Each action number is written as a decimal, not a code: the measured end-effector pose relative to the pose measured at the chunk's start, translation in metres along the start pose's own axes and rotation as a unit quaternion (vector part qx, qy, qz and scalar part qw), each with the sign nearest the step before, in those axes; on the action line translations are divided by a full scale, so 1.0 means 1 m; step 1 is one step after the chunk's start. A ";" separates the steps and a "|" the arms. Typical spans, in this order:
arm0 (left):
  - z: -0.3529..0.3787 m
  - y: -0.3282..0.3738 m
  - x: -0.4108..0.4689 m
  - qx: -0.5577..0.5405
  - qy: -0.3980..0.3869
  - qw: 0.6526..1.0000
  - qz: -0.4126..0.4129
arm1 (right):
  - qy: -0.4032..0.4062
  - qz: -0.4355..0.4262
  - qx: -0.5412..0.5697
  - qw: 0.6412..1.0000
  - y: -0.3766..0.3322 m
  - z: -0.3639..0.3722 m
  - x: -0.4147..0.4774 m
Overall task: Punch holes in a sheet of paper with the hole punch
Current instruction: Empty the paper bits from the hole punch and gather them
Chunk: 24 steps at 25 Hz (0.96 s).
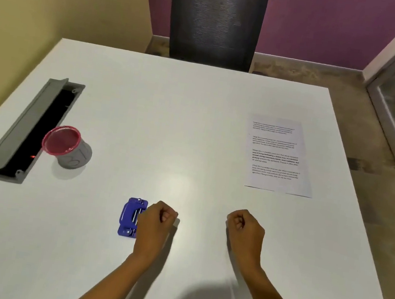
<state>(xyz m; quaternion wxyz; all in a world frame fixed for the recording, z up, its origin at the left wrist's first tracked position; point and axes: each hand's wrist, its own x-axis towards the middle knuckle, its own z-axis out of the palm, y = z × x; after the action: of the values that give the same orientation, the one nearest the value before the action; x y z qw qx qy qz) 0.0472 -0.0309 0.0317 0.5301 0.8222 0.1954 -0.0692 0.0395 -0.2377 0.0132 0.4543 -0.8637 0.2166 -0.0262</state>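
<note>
**Nothing in hand yet: where this could slip**

- White smooth-topped table (170,119): glossy and bare-looking. I judge it slick, so things may skid on it under a push.
- Black mesh-backed chair (216,19): at the far edge, out of my way. No worry there.
- Grey recessed cable slot (33,125): far left, lid raised, dark opening. Anything swept left could drop in.
- White printed sheet of paper (277,156): lies flat at the far right, well apart from the punch. With a flat sheet on a smooth top the edge is hard to lift. A careless pinch may crease it or slide it toward the right edge.
- Grey cup with a pink mesh rim (75,154): left, just beside the slot. It looks light, and a stray forearm would tip it.
- Blue metal two-hole punch (128,216): near, left of centre. My knuckles hide its right side, so I cannot tell whether I touch it or which way its mouth faces. If the sheet is fed crooked or shallow, the holes will land off line. A press off-centre may shove the punch sideways.
- Left hand (154,222) and right hand (245,230): both curled into fists, holding nothing, near edge.
</note>
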 end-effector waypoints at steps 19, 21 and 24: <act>-0.064 -0.044 0.008 -0.018 0.153 0.979 -0.133 | -0.159 -0.178 -0.324 0.916 0.028 0.087 -0.078; -0.065 -0.043 0.014 -0.012 0.141 0.979 -0.148 | -0.150 -0.182 -0.334 0.913 0.028 0.089 -0.079; -0.071 -0.041 0.015 -0.022 0.140 0.978 -0.156 | -0.148 -0.183 -0.356 0.904 0.027 0.089 -0.079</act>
<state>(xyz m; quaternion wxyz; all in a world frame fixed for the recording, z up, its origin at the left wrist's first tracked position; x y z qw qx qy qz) 0.0378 0.0520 0.0226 0.4980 0.7717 0.3945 -0.0309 -0.0201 -0.1510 -0.0485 0.1308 -0.9863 -0.0198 0.0982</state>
